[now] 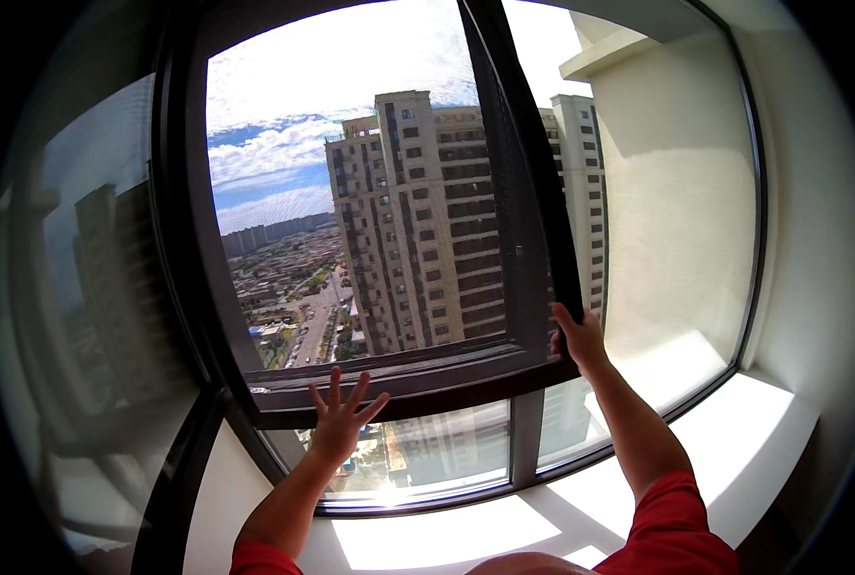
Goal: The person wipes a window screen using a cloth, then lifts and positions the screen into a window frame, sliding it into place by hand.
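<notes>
A dark-framed window screen panel (463, 384), with fine mesh across it, stands in front of the window opening. Its right side appears to be swung out from the fixed frame, though the depth is hard to judge. My right hand (583, 341) grips the lower right edge of this panel, thumb on the near side and fingertips partly hidden behind the frame. My left hand (341, 424) is spread wide at the bottom rail, left of its middle. The fingertips overlap the rail; whether they touch it cannot be told. Nothing is held in that hand.
To the left, a dark-edged glass pane (104, 287) reflects buildings. Fixed lower glass (456, 445) and a grey mullion (526, 438) lie below the panel. A sunlit white sill (442, 535) runs beneath. Outside are a tall building (417, 230) and a pale wall (679, 215).
</notes>
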Demonstrator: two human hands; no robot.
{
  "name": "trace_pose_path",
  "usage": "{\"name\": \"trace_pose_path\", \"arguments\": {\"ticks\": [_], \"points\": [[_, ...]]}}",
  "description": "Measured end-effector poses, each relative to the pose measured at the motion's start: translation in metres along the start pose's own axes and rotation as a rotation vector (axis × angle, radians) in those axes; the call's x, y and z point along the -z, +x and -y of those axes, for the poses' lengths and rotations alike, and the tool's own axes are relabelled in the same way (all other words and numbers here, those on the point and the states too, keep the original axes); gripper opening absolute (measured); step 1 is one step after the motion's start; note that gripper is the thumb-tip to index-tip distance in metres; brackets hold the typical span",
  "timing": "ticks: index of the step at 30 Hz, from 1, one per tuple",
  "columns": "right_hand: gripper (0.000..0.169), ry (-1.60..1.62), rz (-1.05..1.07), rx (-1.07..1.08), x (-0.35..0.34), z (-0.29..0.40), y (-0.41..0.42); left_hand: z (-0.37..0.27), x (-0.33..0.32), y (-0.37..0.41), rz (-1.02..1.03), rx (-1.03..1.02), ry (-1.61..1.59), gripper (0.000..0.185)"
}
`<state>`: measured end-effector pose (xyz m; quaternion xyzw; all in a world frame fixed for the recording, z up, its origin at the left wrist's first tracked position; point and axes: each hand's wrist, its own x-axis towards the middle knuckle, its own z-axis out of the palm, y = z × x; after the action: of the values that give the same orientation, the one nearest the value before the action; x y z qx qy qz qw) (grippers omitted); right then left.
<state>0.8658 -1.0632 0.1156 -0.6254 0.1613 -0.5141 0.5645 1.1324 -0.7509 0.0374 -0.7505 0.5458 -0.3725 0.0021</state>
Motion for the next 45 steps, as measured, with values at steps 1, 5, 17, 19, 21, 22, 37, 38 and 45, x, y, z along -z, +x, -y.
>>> {"name": "trace_pose_path", "arguments": {"ticks": [1,5,17,19,21,22,37,38,45], "points": [[0.042,-0.001,-0.003,0.0,0.0,0.0,-0.001,0.0,-0.002,-0.001,-0.006,-0.001,0.01,0.093],[0.043,0.017,-0.004,0.004,0.002,0.003,-0.005,-0.002,-0.007,-0.001,-0.046,-0.009,0.016,0.091],[0.041,0.019,-0.005,0.045,0.003,0.007,-0.011,-0.001,-0.004,-0.006,-0.037,-0.032,0.018,0.095],[0.041,0.014,0.008,0.03,0.003,0.005,-0.006,-0.002,-0.006,-0.004,-0.029,-0.027,0.019,0.096],[0.041,0.017,0.018,0.024,0.002,0.001,-0.003,0.0,-0.009,-0.003,-0.015,-0.02,0.025,0.096],[0.041,0.022,0.02,0.026,0.0,-0.002,-0.002,0.0,-0.009,-0.003,-0.013,-0.022,0.018,0.096],[0.044,0.038,0.005,-0.003,-0.007,-0.017,0.009,0.007,-0.02,0.0,-0.011,-0.011,0.04,0.091],[0.043,0.037,0.001,-0.003,-0.007,-0.016,0.007,0.007,-0.018,-0.001,-0.005,-0.015,0.04,0.091],[0.04,0.028,-0.004,-0.011,0.002,0.0,0.004,-0.001,-0.003,0.0,0.017,-0.037,0.012,0.09]]}}
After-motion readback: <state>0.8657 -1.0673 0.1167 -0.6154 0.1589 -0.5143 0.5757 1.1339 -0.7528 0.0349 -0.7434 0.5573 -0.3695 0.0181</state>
